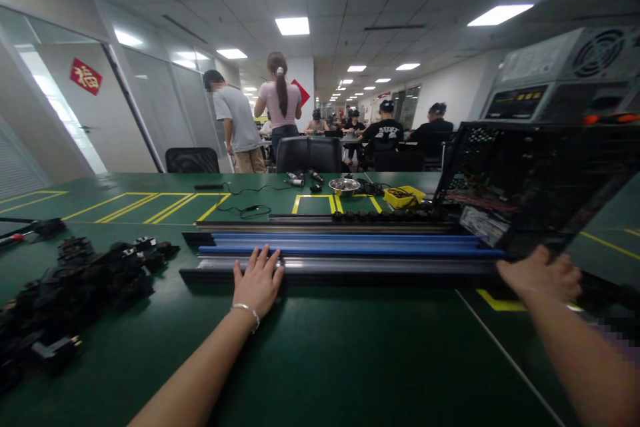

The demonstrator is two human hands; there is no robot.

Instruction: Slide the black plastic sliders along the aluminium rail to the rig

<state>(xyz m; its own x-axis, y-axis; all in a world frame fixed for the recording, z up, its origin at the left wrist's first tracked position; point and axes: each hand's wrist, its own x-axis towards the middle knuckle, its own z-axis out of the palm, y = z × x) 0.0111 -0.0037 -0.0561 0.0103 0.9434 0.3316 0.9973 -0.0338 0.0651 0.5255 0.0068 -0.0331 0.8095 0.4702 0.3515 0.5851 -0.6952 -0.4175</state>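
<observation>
Several long rails lie side by side across the green table (350, 347). Nearest me is a dark grey channel-shaped rail (380, 268), and just behind it runs a blue rail (350, 242). My left hand (259, 280), wearing a bracelet, rests with spread fingers on the left part of the grey rail. At the right end of the rails is my right hand (543, 275), slightly blurred, its fingers stretched out beside that end. Whether it touches the rail I cannot tell. Behind it stands an open black computer case (540, 173).
A heap of small black parts (110, 273) lies at the left. Toward the back are a metal bowl (344, 187), a yellow tray (404, 197) and loose cables (255, 210). Stacked power supplies (560, 73) sit at the right. Several people stand or sit beyond the table.
</observation>
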